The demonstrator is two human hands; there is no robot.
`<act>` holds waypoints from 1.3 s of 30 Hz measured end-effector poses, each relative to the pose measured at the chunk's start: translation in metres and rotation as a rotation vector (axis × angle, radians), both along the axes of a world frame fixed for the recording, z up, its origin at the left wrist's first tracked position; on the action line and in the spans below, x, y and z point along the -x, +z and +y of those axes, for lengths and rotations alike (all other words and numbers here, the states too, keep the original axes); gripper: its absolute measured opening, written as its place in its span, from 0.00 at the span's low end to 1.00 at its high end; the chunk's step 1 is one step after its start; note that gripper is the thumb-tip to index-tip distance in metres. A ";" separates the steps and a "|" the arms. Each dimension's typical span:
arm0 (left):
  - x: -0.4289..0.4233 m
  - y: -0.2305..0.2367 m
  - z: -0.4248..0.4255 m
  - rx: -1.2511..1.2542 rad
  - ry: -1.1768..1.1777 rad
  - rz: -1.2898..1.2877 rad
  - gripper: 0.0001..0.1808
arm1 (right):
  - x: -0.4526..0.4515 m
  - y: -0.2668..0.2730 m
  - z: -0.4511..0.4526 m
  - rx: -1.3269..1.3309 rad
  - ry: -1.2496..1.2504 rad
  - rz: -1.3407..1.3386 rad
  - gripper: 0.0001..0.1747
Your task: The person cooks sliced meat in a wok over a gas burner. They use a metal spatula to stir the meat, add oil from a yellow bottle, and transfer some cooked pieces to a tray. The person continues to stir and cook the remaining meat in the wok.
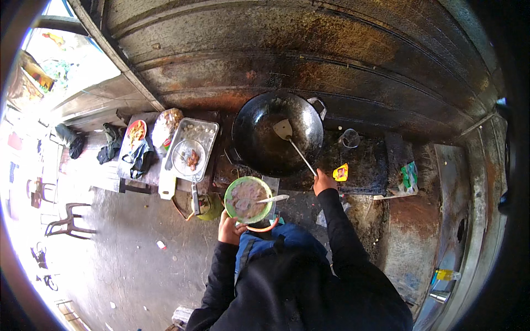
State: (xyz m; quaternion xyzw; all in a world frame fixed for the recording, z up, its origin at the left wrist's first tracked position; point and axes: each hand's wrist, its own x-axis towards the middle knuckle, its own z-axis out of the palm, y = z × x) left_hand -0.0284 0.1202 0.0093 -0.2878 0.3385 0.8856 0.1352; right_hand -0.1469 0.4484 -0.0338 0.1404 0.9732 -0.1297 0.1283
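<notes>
My left hand [230, 230] grips the lower left rim of a green bowl [230, 212] in front of my body. A thick greyish-brown mixture [247, 197] fills much of it, and a white spoon [276, 198] rests in the mixture with its handle over the right rim. My right hand [324, 182] is closed around the end of a long-handled metal wok spatula [303, 154]. The blade lies inside a large dark wok [256, 153], which holds what looks like a shallow layer of oil.
Left of the wok, a metal tray [201, 126] carries a wire strainer [175, 152] with a browned food piece [192, 159]. Nearby are a filled plastic bag [165, 124] and a red plate [143, 124]. A clear glass [350, 138] and yellow packet [340, 172] lie right. Below stands a green gas cylinder [213, 209].
</notes>
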 end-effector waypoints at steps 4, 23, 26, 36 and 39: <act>0.012 0.000 0.012 0.013 0.009 0.033 0.26 | 0.005 -0.010 0.005 0.070 -0.031 -0.042 0.22; 0.015 -0.004 0.040 -0.003 0.104 0.034 0.28 | 0.019 0.009 0.013 0.002 0.139 0.342 0.14; 0.009 -0.007 0.042 -0.020 0.126 0.023 0.29 | 0.012 0.000 0.001 -0.112 0.228 0.310 0.20; 0.016 -0.007 0.038 0.027 0.120 0.013 0.28 | -0.021 -0.062 -0.023 0.092 0.184 0.325 0.29; 0.023 -0.006 0.040 0.020 0.112 0.057 0.28 | -0.020 -0.044 -0.009 0.032 0.351 0.534 0.34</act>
